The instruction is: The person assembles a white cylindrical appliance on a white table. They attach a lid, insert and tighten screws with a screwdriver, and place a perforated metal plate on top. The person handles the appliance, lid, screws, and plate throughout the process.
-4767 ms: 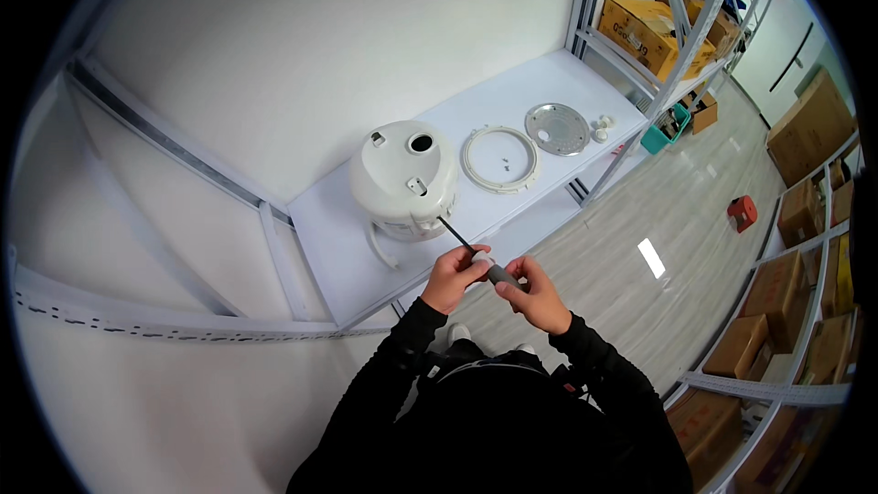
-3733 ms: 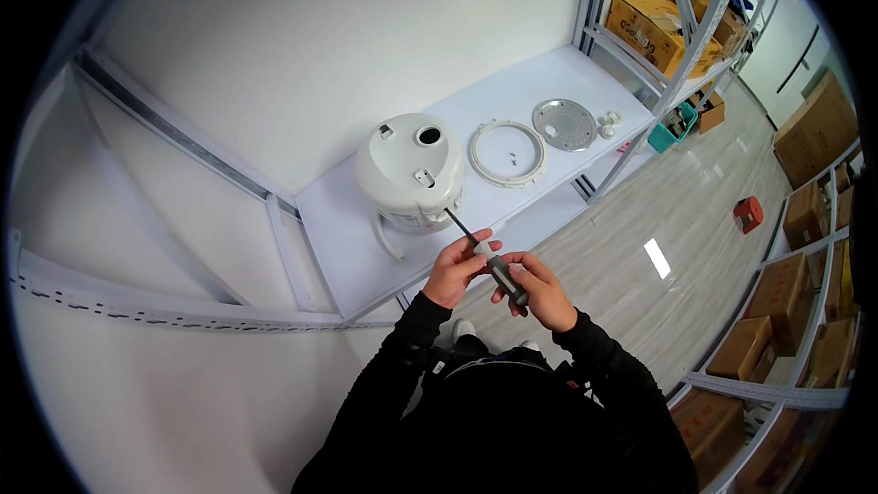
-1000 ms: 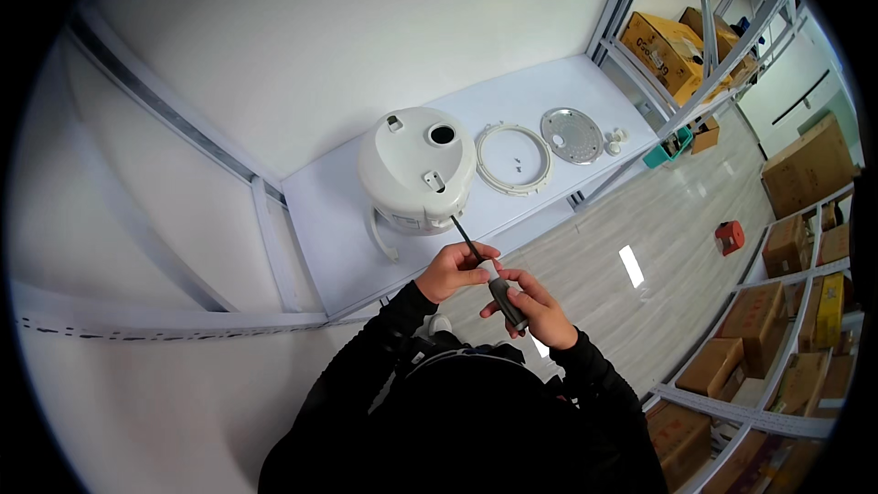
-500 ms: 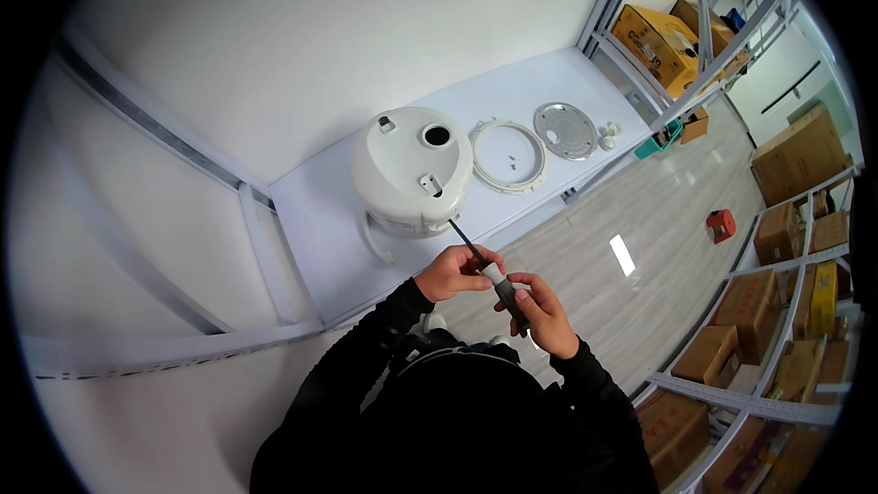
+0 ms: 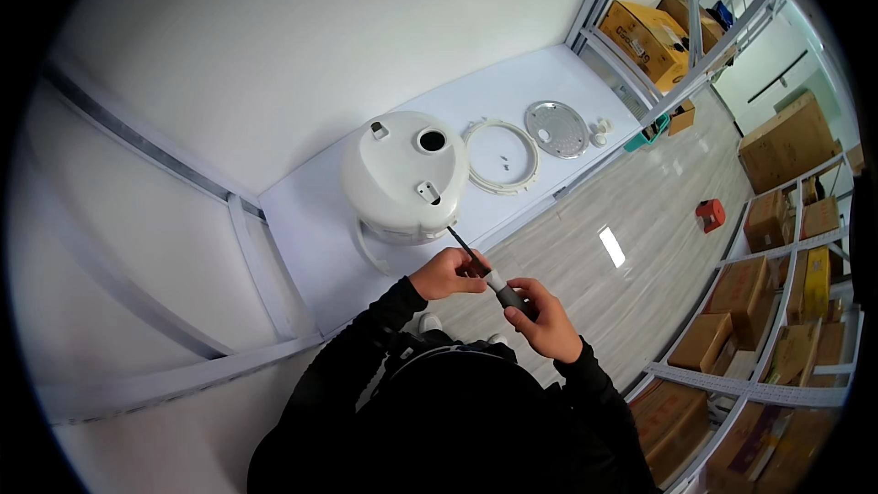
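A screwdriver [image 5: 495,280] with a dark shaft and a white-and-grey handle slants up and left. Its tip meets the lower front edge of a rounded white appliance housing [image 5: 393,169], which stands on a white table and has a dark round opening on top. My left hand [image 5: 445,275] closes its fingers around the shaft near the handle's white collar. Gripping the grey end of the handle is my right hand [image 5: 549,322], thumb and fingers on either side. Whether the tip sits in a screw is too small to tell. A white curved strip [image 5: 369,252] hangs beside the housing.
On the table [image 5: 315,220] lie a white ring [image 5: 508,189] with small screws [image 5: 505,165] inside it, a perforated metal disc [image 5: 558,131] and small white parts [image 5: 600,133]. Shelves with cardboard boxes [image 5: 739,293] line the right; a red object [image 5: 710,214] stands on the floor.
My right hand has shifted its grip on the screwdriver handle, its fingers and thumb now placed differently. My left hand stays on the shaft. The whole view has moved slightly.
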`<state>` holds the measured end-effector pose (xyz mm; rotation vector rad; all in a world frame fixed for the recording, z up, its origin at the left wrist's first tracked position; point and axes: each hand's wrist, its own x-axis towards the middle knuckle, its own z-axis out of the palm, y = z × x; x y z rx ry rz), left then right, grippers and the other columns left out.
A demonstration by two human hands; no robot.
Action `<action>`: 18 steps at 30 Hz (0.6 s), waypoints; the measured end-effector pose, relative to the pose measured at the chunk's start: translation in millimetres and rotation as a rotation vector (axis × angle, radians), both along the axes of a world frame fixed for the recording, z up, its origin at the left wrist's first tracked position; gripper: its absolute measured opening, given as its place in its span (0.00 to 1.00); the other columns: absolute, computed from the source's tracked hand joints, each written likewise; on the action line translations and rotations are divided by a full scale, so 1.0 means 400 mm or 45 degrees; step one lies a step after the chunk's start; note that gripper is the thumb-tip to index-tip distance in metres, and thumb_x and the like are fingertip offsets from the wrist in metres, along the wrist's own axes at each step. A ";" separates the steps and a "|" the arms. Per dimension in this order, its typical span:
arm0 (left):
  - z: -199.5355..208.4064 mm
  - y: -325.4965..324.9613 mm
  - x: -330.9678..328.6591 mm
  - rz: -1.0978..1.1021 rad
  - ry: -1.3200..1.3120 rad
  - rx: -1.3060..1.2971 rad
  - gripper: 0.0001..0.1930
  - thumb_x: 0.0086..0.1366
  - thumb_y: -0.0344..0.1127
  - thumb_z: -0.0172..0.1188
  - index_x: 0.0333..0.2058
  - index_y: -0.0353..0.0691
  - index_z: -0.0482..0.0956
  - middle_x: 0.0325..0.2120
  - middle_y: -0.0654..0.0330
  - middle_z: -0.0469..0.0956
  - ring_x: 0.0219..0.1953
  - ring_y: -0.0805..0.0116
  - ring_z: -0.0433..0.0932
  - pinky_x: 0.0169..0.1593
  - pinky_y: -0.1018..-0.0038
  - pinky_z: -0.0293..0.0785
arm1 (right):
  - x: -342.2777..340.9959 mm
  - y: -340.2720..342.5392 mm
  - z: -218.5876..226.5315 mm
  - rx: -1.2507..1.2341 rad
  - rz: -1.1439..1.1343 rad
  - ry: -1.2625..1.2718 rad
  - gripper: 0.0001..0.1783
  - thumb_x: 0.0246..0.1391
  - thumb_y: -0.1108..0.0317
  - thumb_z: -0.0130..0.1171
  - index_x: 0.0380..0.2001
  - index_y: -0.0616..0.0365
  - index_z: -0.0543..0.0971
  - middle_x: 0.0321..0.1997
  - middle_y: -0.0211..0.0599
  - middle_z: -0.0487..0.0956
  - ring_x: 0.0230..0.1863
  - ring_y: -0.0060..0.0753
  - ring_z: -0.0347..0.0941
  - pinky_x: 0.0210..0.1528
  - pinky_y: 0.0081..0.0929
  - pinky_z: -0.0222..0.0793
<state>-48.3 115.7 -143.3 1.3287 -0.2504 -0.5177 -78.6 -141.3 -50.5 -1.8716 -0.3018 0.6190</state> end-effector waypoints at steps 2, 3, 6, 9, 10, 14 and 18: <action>-0.007 0.027 -0.001 0.006 -0.017 0.039 0.14 0.64 0.30 0.70 0.46 0.34 0.80 0.38 0.63 0.82 0.42 0.77 0.79 0.48 0.77 0.76 | 0.003 -0.003 0.002 -0.099 0.039 -0.155 0.26 0.59 0.67 0.66 0.60 0.57 0.72 0.41 0.46 0.83 0.34 0.42 0.81 0.40 0.34 0.76; -0.019 0.039 -0.005 0.025 0.015 0.020 0.14 0.65 0.30 0.70 0.47 0.35 0.80 0.39 0.62 0.82 0.43 0.76 0.79 0.48 0.76 0.76 | 0.007 -0.006 0.009 -0.140 0.076 -0.139 0.26 0.59 0.68 0.65 0.60 0.58 0.72 0.42 0.46 0.83 0.36 0.44 0.81 0.41 0.35 0.76; -0.041 0.057 -0.027 0.093 0.028 0.001 0.15 0.66 0.31 0.68 0.49 0.35 0.80 0.41 0.61 0.83 0.45 0.74 0.80 0.49 0.76 0.76 | 0.026 -0.023 0.019 -0.204 0.199 -0.156 0.26 0.59 0.71 0.63 0.60 0.59 0.71 0.44 0.48 0.82 0.40 0.48 0.81 0.45 0.37 0.75; -0.032 0.061 -0.064 0.257 0.063 0.011 0.13 0.68 0.32 0.66 0.48 0.34 0.81 0.40 0.61 0.83 0.44 0.74 0.81 0.48 0.75 0.76 | 0.065 -0.048 -0.031 -0.169 0.343 -0.292 0.27 0.57 0.73 0.63 0.60 0.59 0.71 0.48 0.50 0.80 0.46 0.51 0.79 0.50 0.38 0.74; -0.028 0.062 -0.076 0.333 0.082 0.012 0.12 0.68 0.33 0.66 0.47 0.34 0.81 0.40 0.61 0.83 0.43 0.74 0.81 0.47 0.75 0.76 | 0.085 -0.058 -0.044 -0.176 0.406 -0.341 0.27 0.57 0.73 0.63 0.60 0.59 0.71 0.49 0.51 0.79 0.49 0.51 0.78 0.51 0.39 0.74; -0.056 0.080 -0.138 1.060 -0.056 0.502 0.09 0.65 0.35 0.67 0.37 0.34 0.82 0.30 0.61 0.84 0.33 0.72 0.82 0.38 0.73 0.76 | 0.165 -0.087 -0.072 -0.174 0.563 -0.413 0.28 0.54 0.76 0.64 0.59 0.59 0.72 0.52 0.50 0.78 0.52 0.50 0.77 0.54 0.38 0.72; -0.038 0.092 -0.199 1.447 0.244 1.288 0.18 0.62 0.47 0.68 0.37 0.37 0.80 0.29 0.55 0.83 0.34 0.56 0.83 0.40 0.64 0.78 | 0.217 -0.093 -0.027 -0.044 0.707 -0.288 0.26 0.56 0.77 0.64 0.58 0.58 0.72 0.46 0.38 0.77 0.46 0.35 0.75 0.50 0.31 0.71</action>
